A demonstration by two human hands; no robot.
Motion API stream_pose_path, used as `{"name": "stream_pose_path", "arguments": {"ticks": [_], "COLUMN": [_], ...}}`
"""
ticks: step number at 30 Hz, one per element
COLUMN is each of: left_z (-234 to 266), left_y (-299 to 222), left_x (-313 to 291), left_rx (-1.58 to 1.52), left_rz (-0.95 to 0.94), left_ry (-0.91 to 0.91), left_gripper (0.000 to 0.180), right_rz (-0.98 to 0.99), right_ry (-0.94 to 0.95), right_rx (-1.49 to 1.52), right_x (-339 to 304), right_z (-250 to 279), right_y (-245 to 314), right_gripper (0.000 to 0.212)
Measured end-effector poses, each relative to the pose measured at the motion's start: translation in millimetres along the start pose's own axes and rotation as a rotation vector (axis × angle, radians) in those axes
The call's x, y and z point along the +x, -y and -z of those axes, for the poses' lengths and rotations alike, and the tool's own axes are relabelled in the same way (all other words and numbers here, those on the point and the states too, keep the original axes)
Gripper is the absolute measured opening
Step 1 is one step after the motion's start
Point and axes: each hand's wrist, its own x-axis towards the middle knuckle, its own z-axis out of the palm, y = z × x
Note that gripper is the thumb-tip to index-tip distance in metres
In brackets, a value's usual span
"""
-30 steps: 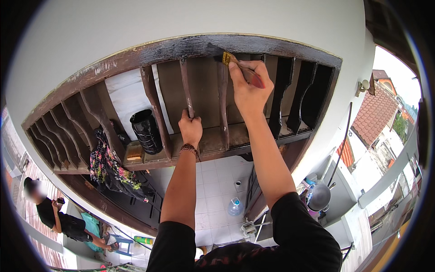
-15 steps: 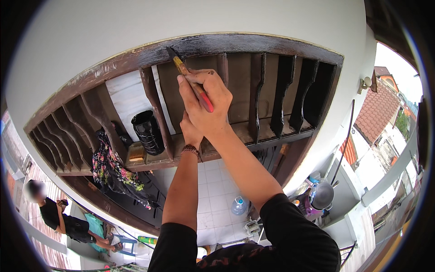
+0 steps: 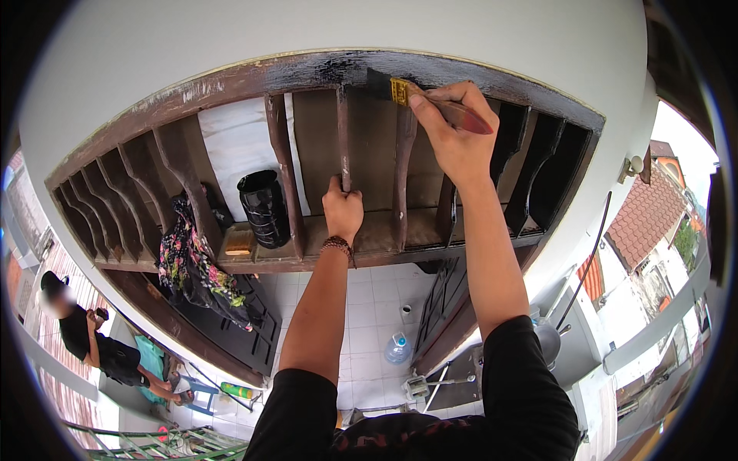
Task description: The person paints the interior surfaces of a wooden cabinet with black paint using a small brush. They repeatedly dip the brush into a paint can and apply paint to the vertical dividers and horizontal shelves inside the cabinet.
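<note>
Clear the floral scarf (image 3: 192, 261) draped over the front edge of the ledge (image 3: 378, 229), toward its left end, and the black tin (image 3: 264, 211) farther right near that edge. With the left hand (image 3: 343, 211) curled around a slender slat (image 3: 344, 138), no gap visible in its grip, brace lightly without pulling. With the right hand's (image 3: 461, 138) grip closed on the paintbrush (image 3: 467, 117) handle, bristles at the top rail (image 3: 311, 71) just right of its middle, draw long, even strokes along the grain. Blend streaky patches; stop short of the pale wall (image 3: 361, 27) above the rail's upper edge.

Hard to make out, left to right: narrow bays at the far-left end, bent by the lens; contents of the tin, dark inside; lower end of the slat, behind the left hand; bristle pressure; grey pan (image 3: 547, 346), partly behind the right sleeve (image 3: 526, 384).
</note>
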Motion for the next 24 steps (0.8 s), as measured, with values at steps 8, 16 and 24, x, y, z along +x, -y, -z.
{"name": "stream_pose_path", "arguments": {"ticks": [8,16,24], "left_z": [-3.5,-0.1,-6.6], "left_y": [1.5,4.7,1.7], "left_x": [-0.4,2.3,-3.1], "left_rx": [-0.007,-0.007,-0.016], "left_rz": [0.002,0.027,-0.010], "left_ry": [0.002,0.010,0.002], "left_gripper": [0.027,0.028,0.027], "right_rz": [0.215,-0.020,0.100], "right_ry": [0.497,0.468,0.295], "right_rx": [-0.431,-0.222,-0.162], "right_x": [61.4,83.8,30.3], "right_z": [-44.1,-33.3,-5.1], "right_y": [35.1,76.8,7.5], "right_gripper": [0.013,0.011,0.014]}}
